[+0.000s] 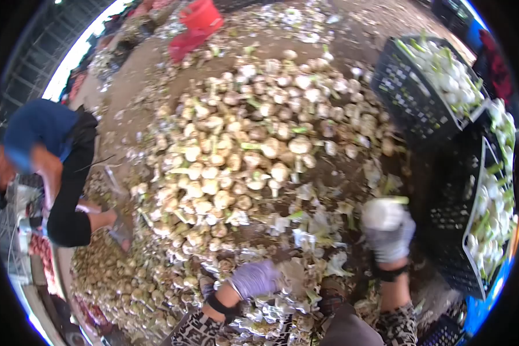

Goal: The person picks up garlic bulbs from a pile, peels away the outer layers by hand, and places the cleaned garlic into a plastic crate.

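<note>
My right hand (pixel 393 239), in a white and grey glove, is closed around a peeled white garlic bulb (pixel 380 214) with a short green stem pointing right. It is held left of the black crates. My left hand (pixel 252 280), in a purple glove, is low in the middle with its fingers curled in. Pale papery skins (pixel 293 277) lie against or just beyond its fingertips. Whatever it may be gripping is hidden and smeared. A large heap of unpeeled garlic bulbs (pixel 219 167) spreads over the ground in front of both hands.
A black crate (pixel 412 95) of white garlic stands at the upper right, and another black crate (pixel 455 213) of garlic sits below it. A person (pixel 57 155) bends over at the left. A red bucket (pixel 200 16) stands at the back. Loose skins (pixel 311 233) litter the ground.
</note>
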Tool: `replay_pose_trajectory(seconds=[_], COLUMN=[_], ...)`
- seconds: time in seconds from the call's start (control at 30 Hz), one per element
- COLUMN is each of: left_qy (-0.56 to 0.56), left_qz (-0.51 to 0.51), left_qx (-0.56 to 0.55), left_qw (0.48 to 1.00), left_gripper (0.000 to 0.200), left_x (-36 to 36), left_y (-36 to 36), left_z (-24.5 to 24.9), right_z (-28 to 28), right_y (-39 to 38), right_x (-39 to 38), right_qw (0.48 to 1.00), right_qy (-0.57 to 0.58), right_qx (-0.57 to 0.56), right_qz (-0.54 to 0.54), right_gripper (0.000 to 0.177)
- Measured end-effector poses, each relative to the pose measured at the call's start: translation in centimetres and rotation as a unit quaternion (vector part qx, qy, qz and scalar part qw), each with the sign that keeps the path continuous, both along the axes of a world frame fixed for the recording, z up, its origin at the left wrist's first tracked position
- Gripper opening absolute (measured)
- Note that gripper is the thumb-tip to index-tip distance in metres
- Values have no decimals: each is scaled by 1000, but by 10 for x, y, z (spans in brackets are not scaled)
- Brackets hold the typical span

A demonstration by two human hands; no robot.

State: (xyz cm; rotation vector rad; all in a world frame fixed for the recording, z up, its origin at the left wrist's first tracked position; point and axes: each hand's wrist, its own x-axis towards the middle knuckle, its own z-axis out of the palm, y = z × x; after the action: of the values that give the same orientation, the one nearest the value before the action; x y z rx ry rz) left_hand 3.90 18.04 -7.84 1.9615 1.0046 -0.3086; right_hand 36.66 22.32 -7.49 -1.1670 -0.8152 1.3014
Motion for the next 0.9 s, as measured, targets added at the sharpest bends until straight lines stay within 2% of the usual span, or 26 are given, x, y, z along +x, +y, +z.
replay_pose_trajectory(seconds=[0.03,0.07,0.1,0.13,0.17,0.2,0.23,0.27,0.3,0.33,0.37,0.4,0.47,0.53,0.57,0.63,0.7,0.73,0.77,0.8,0.83,0.87,0.9], left_qy=[68,34,-4,66,68,103,17,164,80,128,173,171,58,84,111,138,-37,34,25,73,87,99,78], left_qz=[57,203,338,240,465,547,693,584,600,626,647,647,659,651,640,630,637,597,514,463,435,405,409], left_qx=[77,180,279,438,412,367,294,397,383,327,267,268,213,196,181,164,116,107,160,91,61,31,33], left_qw=[993,962,899,864,781,745,658,689,698,696,693,693,719,729,738,746,761,794,842,879,894,908,909], left_gripper=[28,22,16,19,27,38,49,59,61,60,60,60,64,66,68,70,67,65,62,61,60,60,60], left_x=[-21,-34,-46,-62,-127,-134,-161,-206,-232,-241,-249,-252,-255,-252,-252,-256,-265,-265,-286,-248,-219,-190,-189], left_y=[8,27,43,40,67,70,74,73,73,73,75,81,92,115,134,161,180,186,185,183,181,179,167], left_z=[-1,16,32,21,-1,33,24,9,-2,-1,-3,-4,-6,-7,-6,-12,-25,-30,-50,-15,-7,0,-27], right_z=[-1,26,52,60,67,60,50,40,27,14,2,-22,-39,-28,-29,-34,-44,-57,-63,-57,-46,-39,-38], right_y=[2,8,14,16,18,20,20,22,23,22,22,14,8,10,9,3,5,5,5,12,27,33,29], right_x=[22,44,65,74,82,86,87,80,71,63,56,54,50,40,42,47,48,46,44,39,29,19,14], right_qw=[909,871,797,805,811,833,854,862,870,882,877,892,903,908,909,909,904,916,922,923,920,890,891], right_qy=[379,464,539,512,486,462,437,446,452,450,465,448,427,413,411,409,416,375,331,329,388,436,434], right_qx=[-13,143,269,295,321,301,279,234,190,129,100,55,9,21,22,-73,-90,-94,-101,-106,-51,8,10], right_qz=[-174,-80,45,47,47,43,41,49,57,42,71,14,-46,65,66,-32,-42,-109,-173,-171,-18,132,131], right_gripper=[44,46,53,60,69,69,70,68,67,64,63,62,62,64,64,59,58,56,54,54,52,49,49])
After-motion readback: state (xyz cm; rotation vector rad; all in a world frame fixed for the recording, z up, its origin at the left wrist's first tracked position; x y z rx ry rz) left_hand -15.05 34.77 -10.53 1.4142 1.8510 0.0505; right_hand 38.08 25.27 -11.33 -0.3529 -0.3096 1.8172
